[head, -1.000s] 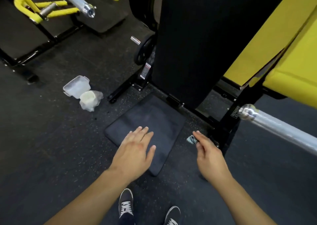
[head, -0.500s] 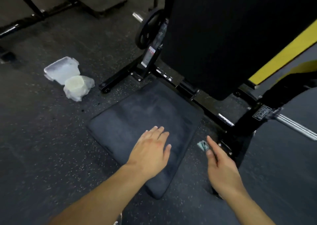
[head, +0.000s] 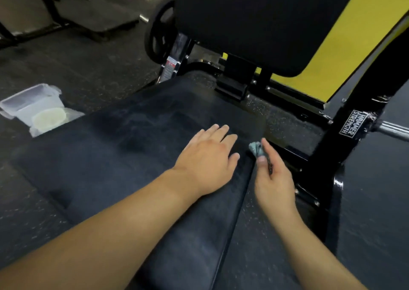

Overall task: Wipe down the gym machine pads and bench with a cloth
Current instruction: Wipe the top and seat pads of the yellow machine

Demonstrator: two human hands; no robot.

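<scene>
Both hands are now sitting much closer to the camera than half a second ago, the wearer having leaned in so that the flat black padded bench seat [head: 124, 157] is filling most of the lower view. On it the left hand [head: 208, 157] is lying palm down near the right-hand edge with its fingers straight and released, most likely bracing the body and steadying the worktop while the other hand works. Just off that edge, the right hand [head: 273, 179] is pinching a small crumpled grey-blue cloth [head: 255, 149] between thumb and forefinger; the remaining fingers are blurred, so how they are curling is hard to say. That cloth is hovering beside the pad's rim, above the speckled black rubber floor [head: 77, 73], seemingly poised to start on the side of the pad. Behind, the upright black back pad [head: 243, 24] is standing on the black steel machine frame [head: 345, 121], not yet reached. Left of the bench an open clear plastic container [head: 33, 108] is sitting on the floor, apparently parked within reach but clear of the wiping path.
</scene>
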